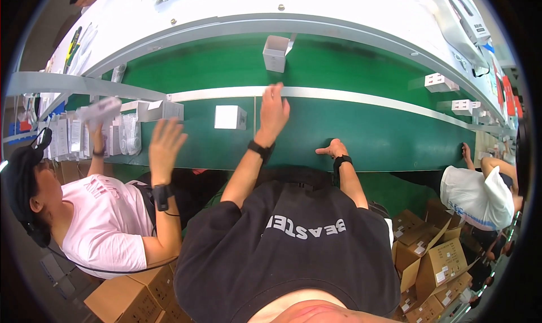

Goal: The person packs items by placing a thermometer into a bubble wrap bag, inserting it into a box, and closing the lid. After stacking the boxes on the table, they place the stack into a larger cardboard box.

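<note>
My left hand (273, 113) reaches out over the green work table (372, 131), its fingers stretched forward and nothing held. Just beyond its fingertips, on the green belt past a pale rail, stands an upright white box (275, 56) with its top open and a flap sticking out. A second white box (227, 117) sits on the table to the left of my left hand, apart from it. Near the table's front edge, my right hand (335, 148) is empty, thumb pointing left and the other fingers partly hidden.
A co-worker at left holds up a white box (101, 109) beside a row of packed boxes (73, 136). Another person (477, 193) works at right. White blocks (440, 82) lie on the far right. Cardboard cartons (435, 261) stand behind me. A white shelf (339, 26) overhangs the belt.
</note>
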Tool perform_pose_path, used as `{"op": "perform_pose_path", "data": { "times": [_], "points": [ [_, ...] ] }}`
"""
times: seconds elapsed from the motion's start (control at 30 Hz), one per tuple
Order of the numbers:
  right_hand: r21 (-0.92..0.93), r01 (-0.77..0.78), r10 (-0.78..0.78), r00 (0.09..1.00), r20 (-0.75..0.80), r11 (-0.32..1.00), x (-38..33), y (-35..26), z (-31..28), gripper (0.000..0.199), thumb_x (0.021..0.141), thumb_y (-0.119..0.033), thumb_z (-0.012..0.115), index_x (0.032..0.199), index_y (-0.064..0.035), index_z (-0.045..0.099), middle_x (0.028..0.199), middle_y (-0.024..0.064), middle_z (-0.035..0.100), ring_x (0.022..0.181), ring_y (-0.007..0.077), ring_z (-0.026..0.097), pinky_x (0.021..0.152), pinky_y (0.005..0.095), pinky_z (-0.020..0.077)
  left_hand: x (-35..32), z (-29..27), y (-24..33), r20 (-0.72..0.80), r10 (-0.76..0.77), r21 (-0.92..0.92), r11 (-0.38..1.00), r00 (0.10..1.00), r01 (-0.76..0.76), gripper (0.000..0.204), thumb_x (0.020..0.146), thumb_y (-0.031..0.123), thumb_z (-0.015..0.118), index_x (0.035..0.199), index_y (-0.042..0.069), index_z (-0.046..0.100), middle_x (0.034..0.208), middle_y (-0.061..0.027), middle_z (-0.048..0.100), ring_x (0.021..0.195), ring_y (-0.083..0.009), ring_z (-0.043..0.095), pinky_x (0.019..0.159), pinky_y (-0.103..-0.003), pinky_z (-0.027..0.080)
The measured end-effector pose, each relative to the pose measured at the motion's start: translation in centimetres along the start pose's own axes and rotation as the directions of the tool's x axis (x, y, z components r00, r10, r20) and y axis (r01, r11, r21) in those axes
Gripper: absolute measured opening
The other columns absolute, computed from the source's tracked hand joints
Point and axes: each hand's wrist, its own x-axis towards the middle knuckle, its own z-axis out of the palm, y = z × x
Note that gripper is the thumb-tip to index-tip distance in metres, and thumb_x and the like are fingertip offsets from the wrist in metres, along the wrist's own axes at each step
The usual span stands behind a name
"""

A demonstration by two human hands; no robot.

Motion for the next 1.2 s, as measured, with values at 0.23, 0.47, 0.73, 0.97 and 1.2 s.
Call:
{"op": "perform_pose_path", "data": {
  "times": [0.23, 0.47, 0.73, 0.97, 1.2],
  "points": [
    [-0.04, 0.035, -0.035, 0.999, -0.008, 0.999, 0.0, 1.3, 0.1, 0.08, 0.055, -0.053, 0.09, 0.097, 0.0093, 0.061, 0.083, 0.018, 0.067, 0.073, 0.0302, 0.066, 0.066, 0.0391, 0.0532, 10.5, 0.8, -0.6, -0.142, 0.065, 0.037, 0.997, 0.988, -0.061, 0.066, 0.081, 0.001, 0.059, 0.142, -0.001, 0.032, 0.14, -0.0218, 0.042, 0.118, -0.0412, 0.05, 0.095, -0.046, 0.047],
    [-0.039, 0.067, -0.068, 0.998, -0.015, 0.997, -1.3, 0.7, -0.3, 0.086, 0.051, -0.06, 0.087, 0.103, 0.0059, 0.066, 0.115, 0.022, 0.065, 0.11, 0.0343, 0.062, 0.092, 0.0418, 0.0506, 7.9, 1.3, -6.6, 0.117, -0.14, 0.316, 0.944, 0.983, 0.097, 0.026, 0.079, 0.02, 0.069, 0.1, 0.006, 0.062, 0.117, -0.0185, 0.057, 0.09, -0.0408, 0.063, 0.075, -0.05, 0.051],
    [-0.032, 0.111, -0.11, 0.994, 0.008, 0.993, -1.1, 0.6, -0.7, 0.085, 0.05, -0.059, 0.087, 0.103, 0.005, 0.067, 0.111, 0.0216, 0.066, 0.105, 0.0353, 0.064, 0.089, 0.0426, 0.052, 4.9, -3.8, -1.8, 0.003, 0.008, 0.056, 0.998, 1.0, -0.008, 0.032, 0.077, 0.017, 0.077, 0.103, 0.002, 0.067, 0.099, -0.0149, 0.063, 0.087, -0.0356, 0.065, 0.074, -0.041, 0.053],
    [-0.02, 0.123, -0.124, 0.982, -0.14, 0.992, 0.0, 2.9, 0.6, 0.071, 0.053, -0.049, 0.091, 0.082, 0.0088, 0.062, 0.089, 0.023, 0.067, 0.079, 0.033, 0.067, 0.068, 0.0418, 0.0533, 2.2, -10.3, 4.9, -0.242, -0.25, -0.209, 0.957, 0.938, 0.201, 0.03, 0.079, 0.016, 0.079, 0.101, 0.0, 0.068, 0.092, -0.0185, 0.07, 0.081, -0.0288, 0.07, 0.072, -0.036, 0.053],
    [0.029, 0.068, -0.068, 0.998, -0.014, 0.997, -0.1, 1.7, -0.5, 0.064, 0.055, -0.041, 0.094, 0.065, 0.0008, 0.047, 0.064, 0.0116, 0.056, 0.051, 0.02, 0.05, 0.046, 0.0357, 0.0429, 0.7, -20.6, -3.4, -0.561, -0.078, 0.249, 0.934, 0.824, 0.257, 0.037, 0.078, 0.028, 0.08, 0.098, -0.001, 0.067, 0.08, -0.0153, 0.071, 0.071, -0.0266, 0.07, 0.065, -0.034, 0.053]
  ]
}}
